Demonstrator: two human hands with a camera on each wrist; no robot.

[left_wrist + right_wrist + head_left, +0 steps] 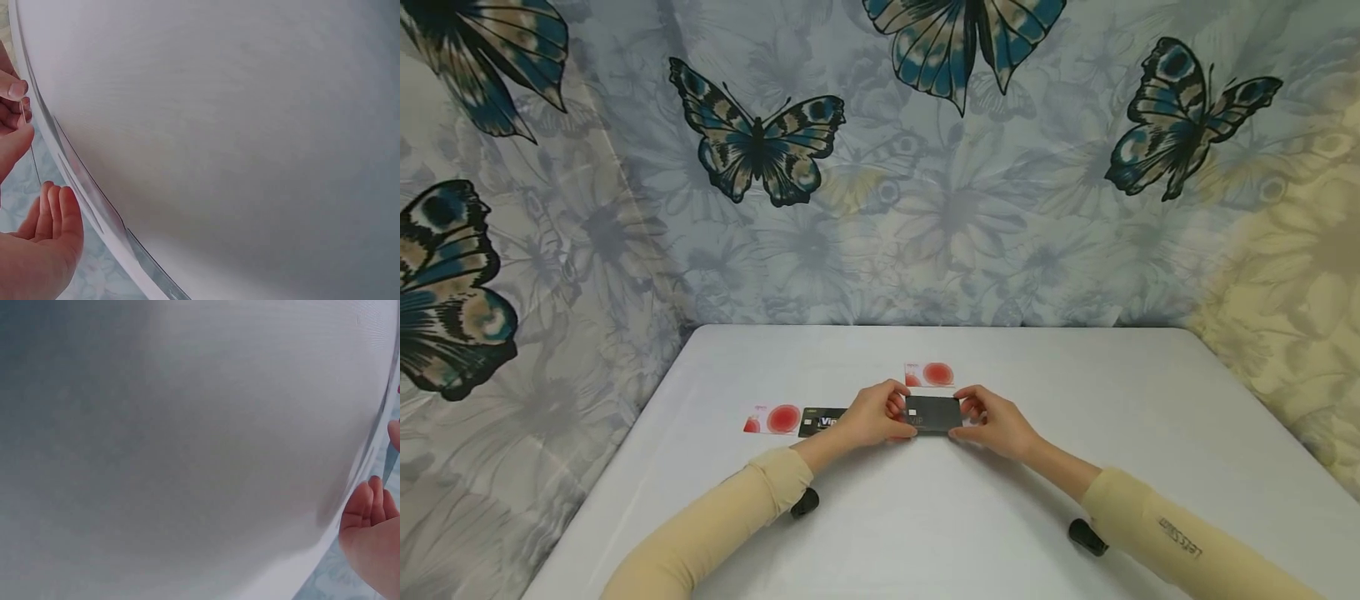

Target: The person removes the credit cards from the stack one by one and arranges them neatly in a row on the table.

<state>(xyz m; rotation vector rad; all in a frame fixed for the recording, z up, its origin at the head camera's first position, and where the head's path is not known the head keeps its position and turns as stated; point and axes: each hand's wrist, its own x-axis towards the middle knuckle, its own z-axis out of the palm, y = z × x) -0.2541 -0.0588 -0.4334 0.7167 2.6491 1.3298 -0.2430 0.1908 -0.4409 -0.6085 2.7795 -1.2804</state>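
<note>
Between my two hands is a dark grey card [934,414] with a small chip and faint "VIP" lettering, its face toward the head camera. My left hand [874,415] pinches its left edge between thumb and fingers. The right edge is pinched the same way by my right hand [1002,425]. Just left of my left hand lies a black VIP card [820,421], partly covered by that hand. Beyond the held card is a white card with red circles [937,374]. In the left wrist view the held card [35,164] shows nearly edge-on.
Another white card with red circles [783,418] lies left of the black card. All rest on a white table [880,533] backed by butterfly-printed cloth [820,267]. A black object pokes out beside each forearm, one at the left [806,502] and one at the right [1087,537].
</note>
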